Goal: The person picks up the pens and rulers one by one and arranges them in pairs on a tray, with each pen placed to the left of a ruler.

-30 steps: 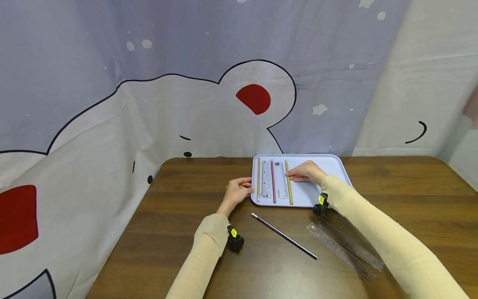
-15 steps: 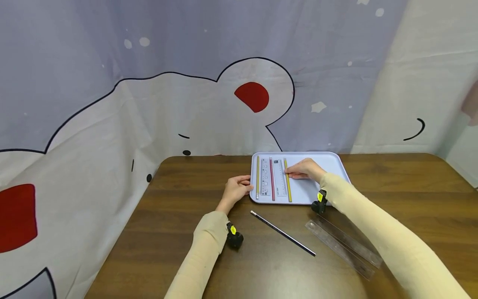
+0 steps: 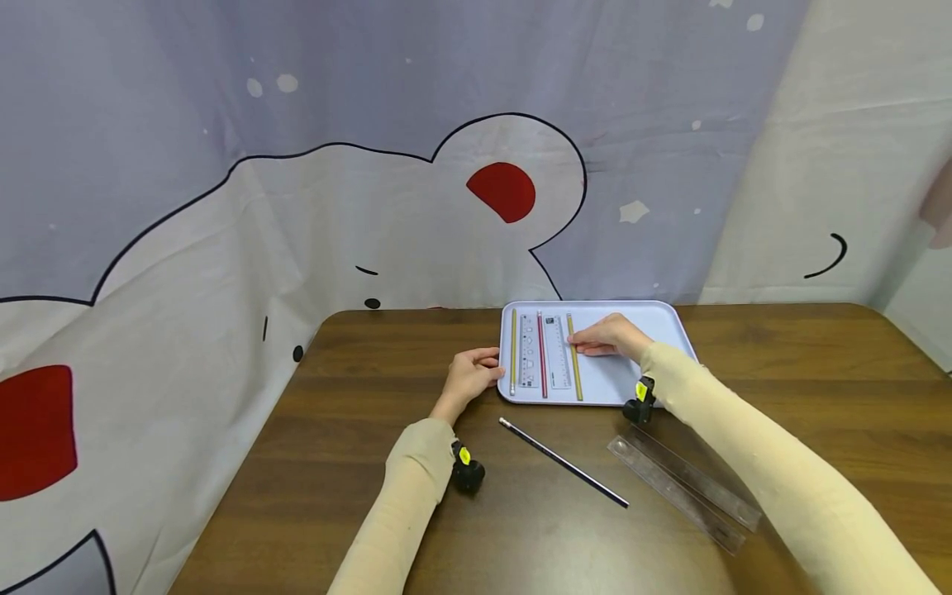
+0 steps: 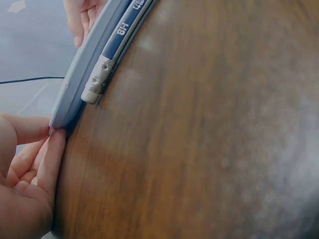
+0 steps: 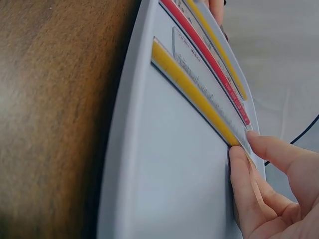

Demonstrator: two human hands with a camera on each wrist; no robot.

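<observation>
My left hand (image 3: 468, 378) pinches the left edge of a white tray (image 3: 632, 388) between thumb and fingers, as the left wrist view shows at the tray's corner. Inside the tray, my right hand (image 3: 611, 337) pinches a yellow pencil (image 5: 194, 99), thumb on one side and fingers on the other. This pencil lies at the right of a row on the tray. To its left come a clear ruler (image 3: 558, 354), a red pencil (image 3: 541, 355), a second clear ruler (image 3: 528, 351) with cut-out shapes, and another yellow pencil (image 3: 513, 354) by the left rim.
A dark pencil (image 3: 563, 463) with a white eraser lies slanted on the wooden table (image 3: 335, 463), in front of the tray. Two long clear rulers (image 3: 677, 492) lie side by side beneath the right forearm. A printed curtain (image 3: 335, 223) hangs behind the table.
The yellow pencil in my right hand has shifted very slightly right, away from the ruler beside it. My left hand stays on the tray's edge. The head view has tilted a little.
</observation>
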